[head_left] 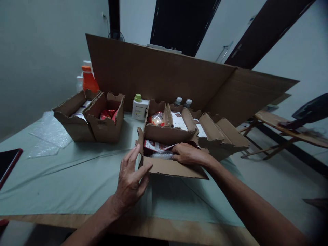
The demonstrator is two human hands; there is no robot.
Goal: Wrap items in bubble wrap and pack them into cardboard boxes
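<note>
In front of me is a cardboard box (174, 167) with its near flap folded outward. Inside lie a red-and-white printed packet (156, 146) and a clear, bubble-wrapped bundle (162, 155). My left hand (132, 176) has its fingers spread, the tips against the box's left edge and flap. My right hand (186, 153) reaches in from the right with its fingers curled together at the packet and the bundle. Its fingertips are hidden among the contents, so what they grip does not show.
Behind stand more cardboard bins, one with a red-and-clear packet (157, 118), and a white bottle with a green cap (139, 107). Two bins (102, 128) stand left near bubble wrap (52, 130). A tall cardboard panel (159, 75) closes off the back; a dark tablet-like device (9, 164) lies far left.
</note>
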